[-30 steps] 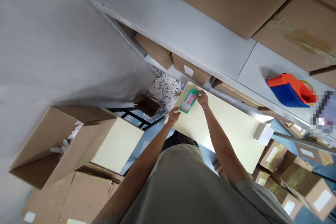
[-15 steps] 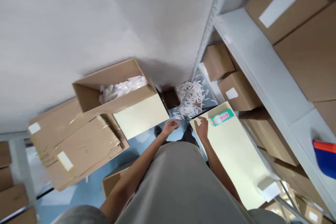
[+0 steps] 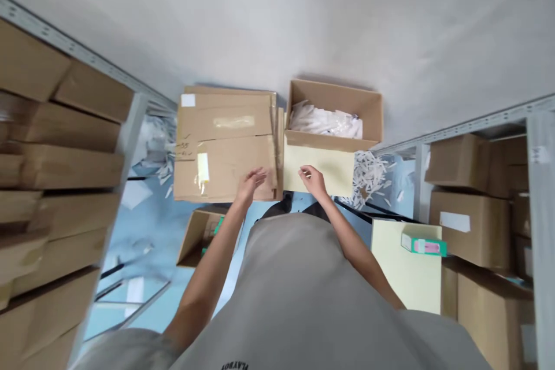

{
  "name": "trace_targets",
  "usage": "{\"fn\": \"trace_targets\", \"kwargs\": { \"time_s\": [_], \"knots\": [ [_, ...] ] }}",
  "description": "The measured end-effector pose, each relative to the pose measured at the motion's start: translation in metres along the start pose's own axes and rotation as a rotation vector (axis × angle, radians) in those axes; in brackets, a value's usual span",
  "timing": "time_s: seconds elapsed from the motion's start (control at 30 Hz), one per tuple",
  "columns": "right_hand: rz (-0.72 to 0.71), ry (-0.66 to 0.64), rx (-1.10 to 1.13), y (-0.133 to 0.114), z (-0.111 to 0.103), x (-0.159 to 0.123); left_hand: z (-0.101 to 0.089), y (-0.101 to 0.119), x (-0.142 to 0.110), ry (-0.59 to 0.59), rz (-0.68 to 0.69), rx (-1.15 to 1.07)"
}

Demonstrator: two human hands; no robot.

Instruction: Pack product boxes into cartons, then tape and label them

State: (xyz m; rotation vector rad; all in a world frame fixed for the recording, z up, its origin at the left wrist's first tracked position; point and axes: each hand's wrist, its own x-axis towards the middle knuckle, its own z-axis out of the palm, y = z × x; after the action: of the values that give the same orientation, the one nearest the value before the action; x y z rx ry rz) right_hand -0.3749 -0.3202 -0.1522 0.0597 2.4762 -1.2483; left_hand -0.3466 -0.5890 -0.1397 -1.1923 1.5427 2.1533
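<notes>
Grey shirt [image 3: 299, 283], short sleeves [image 3: 125, 350], black lettering [image 3: 235, 366]

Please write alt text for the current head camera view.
A person's left hand appears over flattened cardboard and the right hand over a pale table, both empty. Beyond the right hand stands an open box of white items; to the right, a green and pink pack lies on a second table, with boxes shelved on both sides.

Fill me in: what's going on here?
A person in a grey shirt seems to hold nothing right now. The left hand is over flattened cardboard; the right hand is over a cream tabletop, near an open box of white items. A green-and-pink package lies on another cream table, off to the right.
</notes>
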Motion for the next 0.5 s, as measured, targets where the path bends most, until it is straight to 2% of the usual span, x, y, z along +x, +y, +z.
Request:
{"fn": "trace_targets", "kwargs": {
  "time_s": [0.1, 0.2, 0.33, 0.5],
  "knots": [
    [0.066, -0.264, -0.176, -0.040, 0.049, 0.024, -0.062, 0.000, 0.004, 0.265, -0.132, -0.147],
    [0.169, -0.374, -0.337, -0.063, 0.083, 0.038, -0.094, -0.009, 0.003, 0.359, -0.249, -0.243],
    [0.268, -0.386, -0.457, -0.077, 0.100, 0.044, -0.098, -0.022, 0.004, 0.381, -0.330, -0.361],
    [0.234, -0.376, -0.467, -0.105, 0.095, 0.036, -0.089, -0.028, 0.009, 0.326, -0.392, -0.492]
  ]
}}
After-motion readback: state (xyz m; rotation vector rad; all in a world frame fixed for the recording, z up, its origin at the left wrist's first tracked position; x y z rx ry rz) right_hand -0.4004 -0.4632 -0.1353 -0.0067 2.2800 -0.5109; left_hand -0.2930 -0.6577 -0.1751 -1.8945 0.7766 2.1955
